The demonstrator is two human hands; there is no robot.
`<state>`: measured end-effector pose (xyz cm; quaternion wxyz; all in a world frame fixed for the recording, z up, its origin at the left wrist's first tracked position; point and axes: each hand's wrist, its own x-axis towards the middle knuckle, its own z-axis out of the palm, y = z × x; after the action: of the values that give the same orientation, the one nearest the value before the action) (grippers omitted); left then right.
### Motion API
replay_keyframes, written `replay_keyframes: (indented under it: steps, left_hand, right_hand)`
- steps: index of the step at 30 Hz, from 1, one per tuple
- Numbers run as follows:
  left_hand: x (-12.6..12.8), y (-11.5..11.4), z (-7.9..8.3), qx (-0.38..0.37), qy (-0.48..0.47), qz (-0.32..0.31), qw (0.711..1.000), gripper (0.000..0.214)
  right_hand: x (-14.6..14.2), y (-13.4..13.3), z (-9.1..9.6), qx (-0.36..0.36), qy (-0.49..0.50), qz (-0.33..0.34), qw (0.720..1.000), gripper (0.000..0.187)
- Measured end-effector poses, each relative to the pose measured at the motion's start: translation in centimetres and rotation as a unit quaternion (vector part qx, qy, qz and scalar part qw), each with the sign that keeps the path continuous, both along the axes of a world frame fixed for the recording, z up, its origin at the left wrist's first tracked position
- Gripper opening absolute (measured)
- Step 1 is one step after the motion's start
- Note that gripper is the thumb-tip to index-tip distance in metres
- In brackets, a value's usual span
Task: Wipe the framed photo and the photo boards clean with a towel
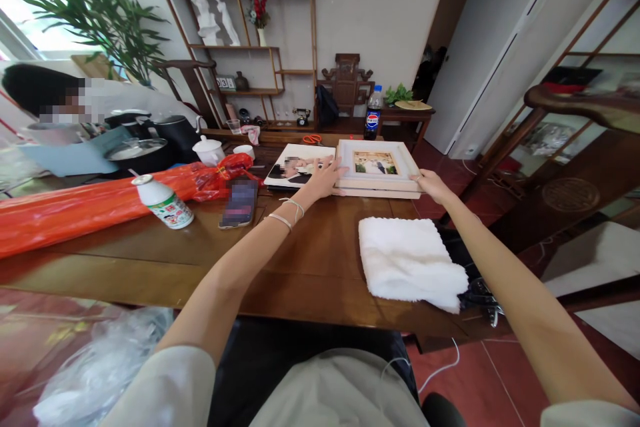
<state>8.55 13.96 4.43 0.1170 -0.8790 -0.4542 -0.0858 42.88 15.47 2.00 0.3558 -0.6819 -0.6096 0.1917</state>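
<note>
A white picture frame [409, 159] with a small photo in it lies on top of a stack of similar pale frames on the wooden table. My right hand [434, 185] grips its near right corner, thumb and fingers closed on the edge. At the stack's left side my left hand [325, 177] rests with fingers spread, their tips touching the frame's edge. Partly beneath that hand is a photo album [281, 170] with a picture of people on its cover. The undersides of the frames are hidden.
Nearer me lies a folded white towel [400, 257]. A phone [239, 203], a white bottle [165, 203] and a red plastic-wrapped bundle [115, 197] are at left. Orange-handled scissors [313, 139] and a cola bottle [373, 117] stand behind. Another person [135, 97] leans at far left.
</note>
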Motion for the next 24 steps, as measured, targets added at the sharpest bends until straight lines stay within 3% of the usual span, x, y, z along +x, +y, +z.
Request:
replay_keyframes:
  steps: [9,12,17,24]
  left_hand:
    - [1.0,-1.2,-0.6,0.057,-0.018,0.01,0.998,0.044]
    - [0.7,-0.6,-0.3,0.033,-0.033,-0.004,0.999,0.046]
    - [0.0,0.8,0.6,-0.053,-0.037,-0.077,0.995,0.044]
    - [-0.1,0.5,1.0,-0.052,-0.013,-0.095,0.994,0.03]
  right_hand:
    - [0.3,0.4,-0.8,0.006,0.007,0.026,1.0,0.027]
    - [0.0,0.3,-0.7,0.014,-0.014,0.004,1.0,0.024]
    - [-0.2,0.1,-0.6,0.018,-0.032,-0.005,0.999,0.025]
    - [-0.1,-0.8,-0.3,0.035,-0.011,0.045,0.998,0.045]
